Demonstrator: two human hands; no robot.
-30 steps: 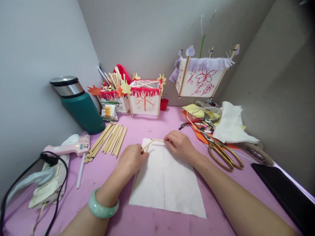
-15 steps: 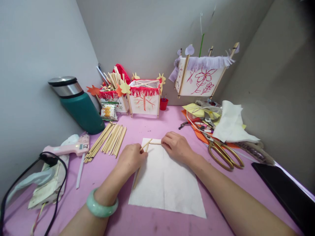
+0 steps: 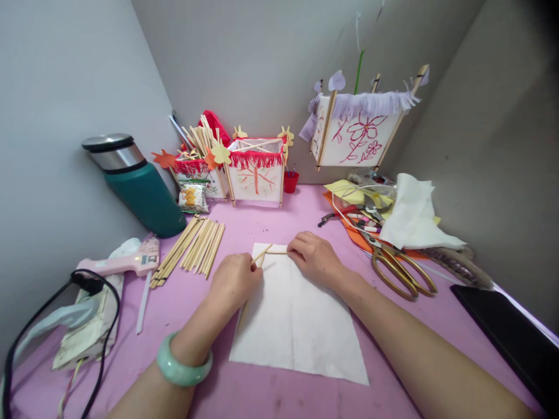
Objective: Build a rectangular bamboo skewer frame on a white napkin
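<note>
A white paper sheet (image 3: 297, 323) lies flat on the pink table (image 3: 262, 224) in front of me. My left hand (image 3: 233, 283), with a green bangle (image 3: 183, 365) on the wrist, is closed on a thin wooden stick (image 3: 261, 255) at the sheet's top left corner. My right hand (image 3: 312, 258) is closed over another stick (image 3: 276, 250) that lies along the sheet's top edge. The two sticks meet at the corner. A third stick (image 3: 242, 316) runs down the sheet's left edge, partly under my left hand.
A bundle of sticks (image 3: 192, 247) lies left of the sheet, beyond it a pink glue gun (image 3: 124, 263) with a black cord (image 3: 94, 285) and a teal flask (image 3: 137, 186). Paper lanterns (image 3: 255, 171) stand at the back. Gold scissors (image 3: 399, 269), papers and tools lie right.
Both hands stay at the sheet's top corner. My right hand has slid slightly left along the top stick. The view has shifted a little.
</note>
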